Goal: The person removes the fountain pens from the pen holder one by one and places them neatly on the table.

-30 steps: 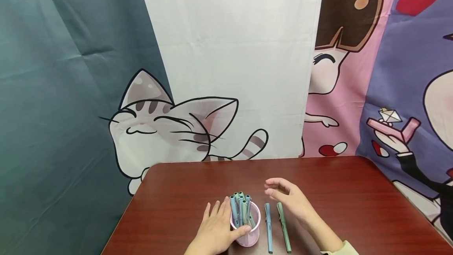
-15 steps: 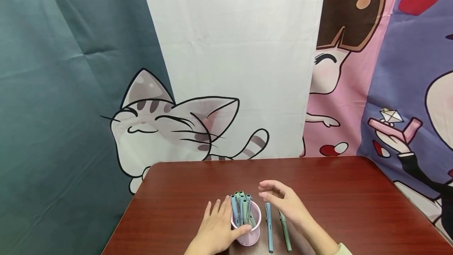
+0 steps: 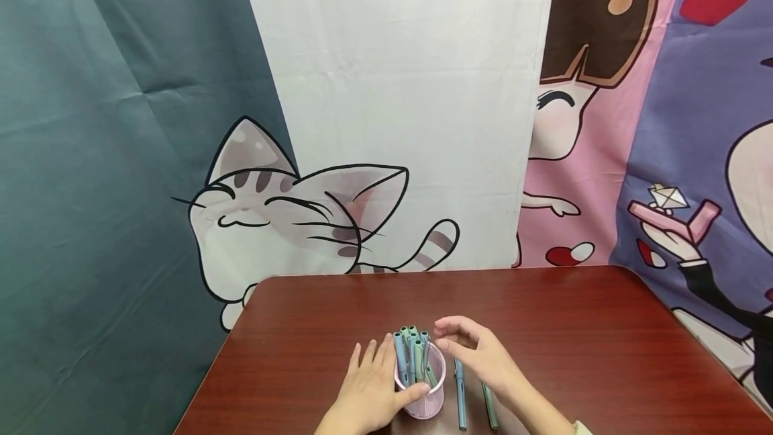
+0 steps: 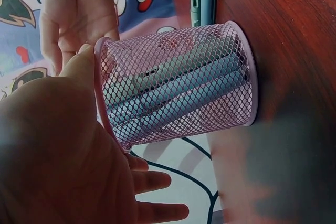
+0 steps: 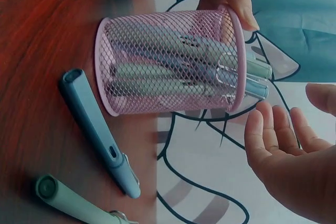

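I needed my straight-fingered left grip (image 3: 370,389) to steady the mesh pen cup (image 3: 425,409) beside my loose, empty right grip (image 3: 483,358).

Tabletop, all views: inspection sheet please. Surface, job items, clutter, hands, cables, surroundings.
Surface: reddish-brown wood-grain table, glossy.
Job items: pink mesh cup, upright, holding blue and green pens; one loose blue pen and one loose green pen lie on the table to the cup's right.
Clutter: nothing seen.
Left hand: against the cup, thumb at its rim, other fingers extended.
Right hand: raised beside the pen tops, apart from them, fingers loosely bent, holding nothing.
Cables: nothing seen.
Surroundings: cartoon-printed backdrop behind the table, including a grey-striped cat.
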{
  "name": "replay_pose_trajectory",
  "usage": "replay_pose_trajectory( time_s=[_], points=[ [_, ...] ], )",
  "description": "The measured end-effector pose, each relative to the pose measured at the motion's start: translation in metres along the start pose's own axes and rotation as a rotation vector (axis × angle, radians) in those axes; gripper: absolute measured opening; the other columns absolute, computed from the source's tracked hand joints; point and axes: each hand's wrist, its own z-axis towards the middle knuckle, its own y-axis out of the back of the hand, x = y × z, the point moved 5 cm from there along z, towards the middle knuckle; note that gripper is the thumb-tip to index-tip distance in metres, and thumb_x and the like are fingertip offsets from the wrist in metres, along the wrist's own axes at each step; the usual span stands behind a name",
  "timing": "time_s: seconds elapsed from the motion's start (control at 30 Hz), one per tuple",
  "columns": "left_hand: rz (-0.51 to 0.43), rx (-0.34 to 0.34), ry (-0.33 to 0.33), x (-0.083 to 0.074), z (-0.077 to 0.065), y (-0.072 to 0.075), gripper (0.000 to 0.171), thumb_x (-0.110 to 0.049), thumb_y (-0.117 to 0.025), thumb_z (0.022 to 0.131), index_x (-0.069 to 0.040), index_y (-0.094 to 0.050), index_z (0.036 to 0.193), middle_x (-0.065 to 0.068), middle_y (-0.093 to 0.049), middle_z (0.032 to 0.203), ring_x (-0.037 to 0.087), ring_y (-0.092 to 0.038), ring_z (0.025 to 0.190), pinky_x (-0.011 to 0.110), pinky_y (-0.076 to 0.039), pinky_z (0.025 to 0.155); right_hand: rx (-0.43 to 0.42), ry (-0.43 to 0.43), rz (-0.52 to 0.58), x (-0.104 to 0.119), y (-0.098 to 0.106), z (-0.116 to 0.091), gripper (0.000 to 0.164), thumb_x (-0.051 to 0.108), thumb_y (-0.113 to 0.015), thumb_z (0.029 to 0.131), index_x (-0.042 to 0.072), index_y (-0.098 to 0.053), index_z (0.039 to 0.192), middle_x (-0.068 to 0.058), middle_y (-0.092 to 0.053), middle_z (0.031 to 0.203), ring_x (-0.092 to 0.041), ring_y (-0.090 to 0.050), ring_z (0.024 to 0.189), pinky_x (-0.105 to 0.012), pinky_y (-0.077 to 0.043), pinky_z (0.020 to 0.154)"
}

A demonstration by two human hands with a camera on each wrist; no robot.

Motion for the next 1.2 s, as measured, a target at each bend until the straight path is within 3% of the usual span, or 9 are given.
replay_pose_trajectory(
  time_s=[0.1,0.5,0.7,1.2],
  points=[
    [0.002,0.0,0.0,0.0,0.001,0.0,0.106,-0.081,-0.049,0.086,0.001,-0.038,0.153,0.017,-0.039,0.159,0.044,-0.039,0.143,0.064,-0.02,0.118,0.021,0.002,-0.009,-0.001,-0.003,0.0,0.032,0.015,-0.068,0.097,0.0,-0.063,0.125,-0.026,-0.065,0.121,-0.026,-0.068,0.109,-0.023,-0.054,0.09],
    [-0.001,0.009,0.008,0.002,0.001,-0.001,0.108,-0.082,-0.049,0.085,0.001,-0.038,0.154,0.017,-0.038,0.16,0.044,-0.036,0.145,0.065,-0.018,0.118,-0.019,-0.028,-0.104,-0.005,-0.007,0.002,0.034,0.017,-0.073,0.094,0.001,-0.065,0.122,-0.014,-0.07,0.113,-0.015,-0.067,0.097,-0.023,-0.053,0.085],
    [0.036,-0.013,-0.006,0.0,0.0,-0.001,0.107,-0.082,-0.048,0.085,0.001,-0.04,0.153,0.017,-0.039,0.159,0.043,-0.037,0.145,0.064,-0.02,0.118,-0.023,0.009,-0.119,-0.006,-0.008,0.006,0.032,0.015,-0.073,0.093,0.0,-0.066,0.12,-0.012,-0.07,0.109,-0.014,-0.067,0.094,-0.023,-0.053,0.085],
    [0.038,-0.025,-0.017,0.001,-0.001,-0.001,0.11,-0.085,-0.044,0.085,0.001,-0.038,0.154,0.016,-0.036,0.161,0.042,-0.031,0.148,0.063,-0.018,0.119,0.011,-0.001,-0.167,-0.011,-0.011,0.016,0.032,0.02,-0.074,0.092,0.004,-0.069,0.119,-0.009,-0.071,0.111,-0.013,-0.067,0.097,-0.024,-0.053,0.088]
  ],
)
